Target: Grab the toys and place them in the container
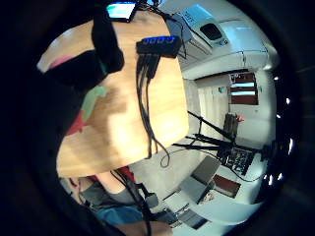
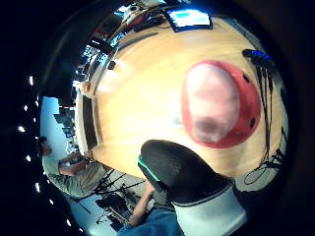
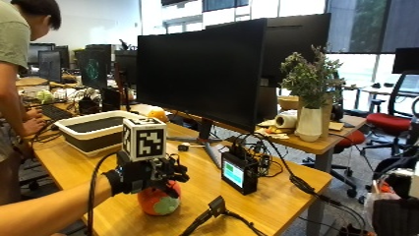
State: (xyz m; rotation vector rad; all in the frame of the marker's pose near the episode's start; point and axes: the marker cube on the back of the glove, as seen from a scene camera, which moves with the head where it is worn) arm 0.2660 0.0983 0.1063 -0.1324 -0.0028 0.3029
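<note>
My gloved right hand [image 3: 147,174] sits directly over a round red toy [image 3: 158,199] near the front edge of the wooden table [image 3: 275,196], and its black fingers [image 3: 171,172] curl down over the top of it — from the outside view I read them as closed on the toy, though the contact itself is hidden under the glove. The toy looks to rest on the tabletop, with a green patch low on its side. In the thumb-side palm view the toy [image 2: 220,104] fills much of the picture as a red ring around a pale pinkish centre, close under the palm, with a gloved finger [image 2: 174,169] beside it.

Further back on the table stands the white container [image 3: 98,129] with a dark inside, well apart from my hand. A small orange-yellow toy [image 3: 155,114] lies just beside its far corner. Between hand and table end stands a small black box with a lit screen [image 3: 238,173], cables running from it — behind it a large dark monitor [image 3: 203,73], and a potted plant [image 3: 309,98] at the far right
</note>
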